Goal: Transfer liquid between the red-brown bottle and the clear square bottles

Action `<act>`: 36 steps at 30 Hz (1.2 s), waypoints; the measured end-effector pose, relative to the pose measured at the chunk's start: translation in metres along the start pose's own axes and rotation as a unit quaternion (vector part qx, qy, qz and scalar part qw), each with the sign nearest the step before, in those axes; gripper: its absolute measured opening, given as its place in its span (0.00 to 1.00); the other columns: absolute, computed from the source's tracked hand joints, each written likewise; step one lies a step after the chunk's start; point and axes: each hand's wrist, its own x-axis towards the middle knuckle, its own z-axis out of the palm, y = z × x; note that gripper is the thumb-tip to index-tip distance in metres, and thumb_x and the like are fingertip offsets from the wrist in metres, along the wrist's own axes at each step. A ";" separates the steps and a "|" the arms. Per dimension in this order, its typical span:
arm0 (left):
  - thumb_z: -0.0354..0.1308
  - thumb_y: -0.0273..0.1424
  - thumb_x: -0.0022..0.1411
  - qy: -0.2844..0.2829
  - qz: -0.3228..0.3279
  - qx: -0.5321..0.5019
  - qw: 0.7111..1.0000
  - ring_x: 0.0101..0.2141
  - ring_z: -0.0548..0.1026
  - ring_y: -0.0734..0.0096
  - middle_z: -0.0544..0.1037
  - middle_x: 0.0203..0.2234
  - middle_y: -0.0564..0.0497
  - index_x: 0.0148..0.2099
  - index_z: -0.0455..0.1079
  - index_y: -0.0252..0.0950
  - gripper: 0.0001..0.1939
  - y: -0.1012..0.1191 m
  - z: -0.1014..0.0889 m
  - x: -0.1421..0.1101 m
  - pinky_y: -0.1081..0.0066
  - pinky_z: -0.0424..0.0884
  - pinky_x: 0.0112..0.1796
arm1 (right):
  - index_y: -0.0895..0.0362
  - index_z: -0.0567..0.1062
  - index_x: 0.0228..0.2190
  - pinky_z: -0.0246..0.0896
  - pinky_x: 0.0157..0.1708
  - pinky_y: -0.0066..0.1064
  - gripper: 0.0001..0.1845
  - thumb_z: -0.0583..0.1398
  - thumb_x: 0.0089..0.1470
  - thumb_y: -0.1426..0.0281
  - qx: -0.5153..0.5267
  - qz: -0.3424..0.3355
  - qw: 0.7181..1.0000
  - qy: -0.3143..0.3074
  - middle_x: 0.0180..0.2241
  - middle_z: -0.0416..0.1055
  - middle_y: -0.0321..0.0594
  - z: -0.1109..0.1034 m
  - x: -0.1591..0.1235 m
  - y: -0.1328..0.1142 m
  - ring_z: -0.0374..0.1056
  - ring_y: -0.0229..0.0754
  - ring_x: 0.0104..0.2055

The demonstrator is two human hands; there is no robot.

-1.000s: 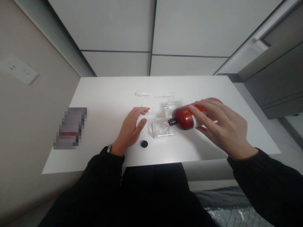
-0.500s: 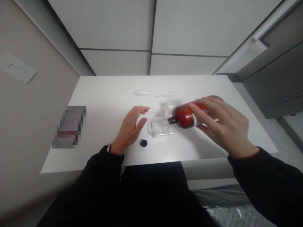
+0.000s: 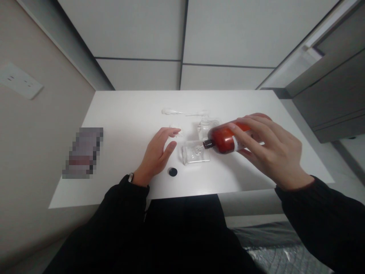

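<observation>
My right hand (image 3: 268,150) grips a red-brown bottle (image 3: 225,140) tipped on its side, its dark neck pointing left over the mouth of a small clear glass container (image 3: 194,153) on the white table (image 3: 119,114). My left hand (image 3: 158,154) rests on the table just left of that container, fingers apart and holding nothing. A black cap (image 3: 172,172) lies on the table near my left wrist. A second clear glass container (image 3: 204,127) stands behind the bottle's neck.
A clear plastic pipette (image 3: 182,112) lies further back on the table. A blurred-out flat object (image 3: 83,152) sits near the table's left edge. A wall socket (image 3: 19,80) is on the left wall, a grey cabinet (image 3: 330,87) to the right.
The bottle and my right hand have risen slightly and shifted a little to the right. My left hand has stayed where it was.
</observation>
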 end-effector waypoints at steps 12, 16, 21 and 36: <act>0.43 0.47 0.81 0.001 0.000 0.002 1.000 0.50 0.78 0.63 0.79 0.54 0.43 0.61 0.69 0.39 0.23 0.001 0.000 0.000 0.58 0.74 0.54 | 0.56 0.66 0.68 0.74 0.54 0.44 0.36 0.66 0.61 0.75 0.027 0.012 1.000 -0.004 0.58 0.77 0.54 0.001 -0.004 0.001 0.75 0.54 0.58; 0.43 0.47 0.81 0.005 0.004 0.000 1.000 0.50 0.78 0.64 0.79 0.53 0.43 0.61 0.70 0.39 0.23 0.000 0.000 0.000 0.58 0.74 0.54 | 0.56 0.67 0.66 0.74 0.53 0.42 0.34 0.67 0.62 0.74 0.016 0.008 1.000 0.004 0.58 0.77 0.52 0.002 -0.003 0.002 0.75 0.53 0.58; 0.43 0.46 0.81 0.004 -0.001 0.000 1.000 0.50 0.78 0.63 0.79 0.53 0.43 0.61 0.70 0.39 0.22 0.000 0.000 0.000 0.58 0.74 0.54 | 0.56 0.67 0.66 0.74 0.54 0.42 0.33 0.66 0.62 0.74 0.011 0.008 1.000 0.007 0.58 0.77 0.51 0.002 -0.003 0.001 0.75 0.52 0.58; 0.43 0.46 0.80 -0.005 -0.009 -0.003 1.000 0.50 0.78 0.63 0.79 0.52 0.43 0.61 0.70 0.40 0.22 0.002 -0.001 0.000 0.57 0.74 0.55 | 0.52 0.59 0.73 0.76 0.53 0.45 0.43 0.66 0.62 0.75 0.035 0.022 0.999 0.002 0.59 0.76 0.53 0.002 -0.003 0.000 0.76 0.55 0.58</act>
